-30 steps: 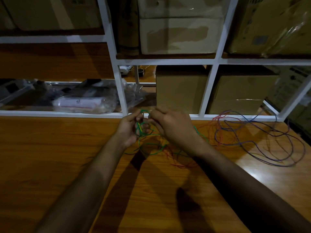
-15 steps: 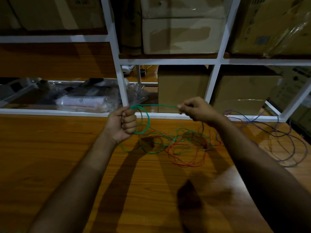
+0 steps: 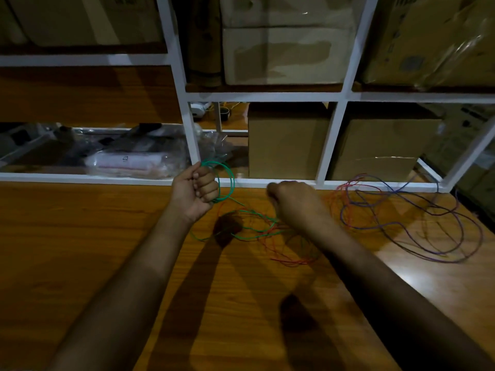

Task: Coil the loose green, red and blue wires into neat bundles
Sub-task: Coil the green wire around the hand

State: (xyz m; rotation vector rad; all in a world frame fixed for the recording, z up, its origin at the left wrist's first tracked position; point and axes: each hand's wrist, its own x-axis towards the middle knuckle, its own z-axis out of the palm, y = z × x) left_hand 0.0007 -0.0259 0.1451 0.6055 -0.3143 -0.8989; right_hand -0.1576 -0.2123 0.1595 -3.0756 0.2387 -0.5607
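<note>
Head view: left hand [image 3: 197, 189] fisted on the green wire [image 3: 226, 180] coil at far bench [image 3: 80, 236] edge, right hand [image 3: 297, 203] curled, its grip hidden; suggest feeding slack evenly, matching loop size, avoiding red wire [image 3: 289, 259].

The green wire [image 3: 226, 180] shows bright against the warm orange-brown, grained wood of the table [image 3: 80, 236]. A red wire [image 3: 289, 259] and a blue-purple wire [image 3: 417, 231] lie tangled there. The shelf frame [image 3: 332, 137] is white; the boxes [image 3: 288, 145] are plain tan cardboard.
</note>
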